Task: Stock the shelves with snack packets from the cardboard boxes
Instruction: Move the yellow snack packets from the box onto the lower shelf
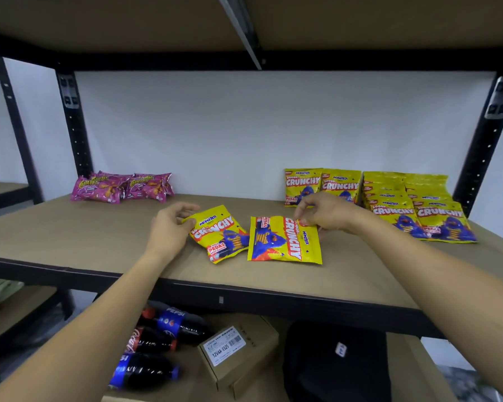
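Observation:
Two yellow Crunchy snack packets lie flat near the middle of the brown shelf board (70,236). My left hand (172,226) pinches the top left corner of the left packet (219,235), which lies tilted. My right hand (324,213) pinches the top right edge of the right packet (282,242), which is turned sideways. Behind my right hand, more yellow Crunchy packets (340,187) stand against the wall, and several others (418,210) lean in rows at the far right.
Pink snack packets (122,187) lie at the back left of the shelf. Black uprights (73,123) frame the bay. On the lower shelf sit cola bottles (163,340), a labelled cardboard box (238,355) and a black bag (334,361).

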